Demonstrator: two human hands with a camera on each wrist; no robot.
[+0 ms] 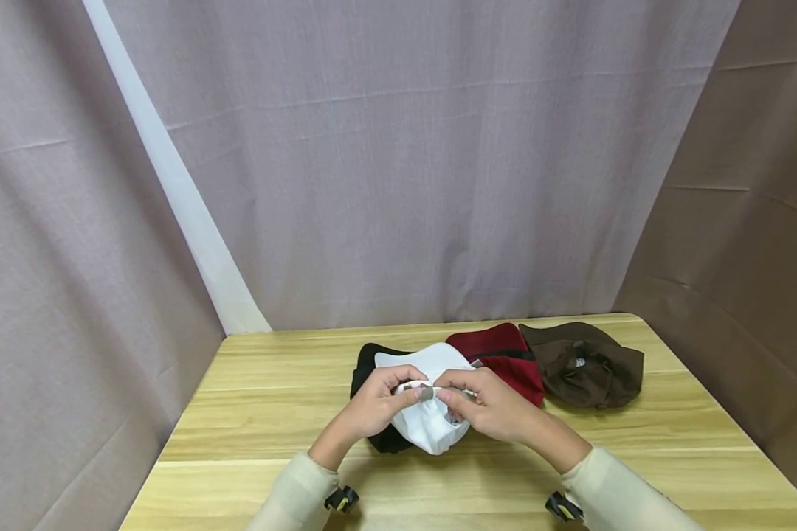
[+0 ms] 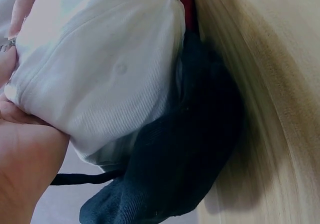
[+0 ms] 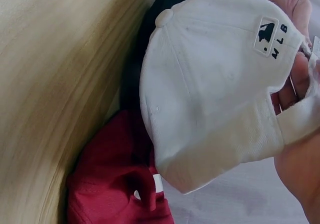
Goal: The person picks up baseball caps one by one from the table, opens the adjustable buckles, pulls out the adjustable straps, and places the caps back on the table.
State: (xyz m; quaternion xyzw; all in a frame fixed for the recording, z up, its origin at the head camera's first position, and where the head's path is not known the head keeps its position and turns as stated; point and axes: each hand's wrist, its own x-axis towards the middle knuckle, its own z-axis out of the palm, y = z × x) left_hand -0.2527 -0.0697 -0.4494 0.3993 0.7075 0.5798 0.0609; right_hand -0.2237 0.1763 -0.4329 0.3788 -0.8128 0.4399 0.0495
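Out in front, a white baseball cap (image 1: pixel 430 431) is held between both hands, its visor pointing toward the back of the table. My left hand (image 1: pixel 374 404) pinches the cap's rear edge near a grey metal-looking piece, thumb on top. My right hand (image 1: pixel 501 405) pinches the same edge from the other side, close to the left fingertips. In the right wrist view, the cap's crown (image 3: pixel 210 74) carries a small MLB logo, and its back strap crosses the right hand's fingers. Behind and left of it lies a black cap (image 2: pixel 185 149), partly covered.
To the right of the white cap a dark red cap (image 1: pixel 508 369) lies on the wooden table (image 1: pixel 272 413), and a brown cap (image 1: pixel 591 376) lies beyond it, touching or nearly so. Grey curtains (image 1: pixel 405 184) hang behind the table and on both sides.
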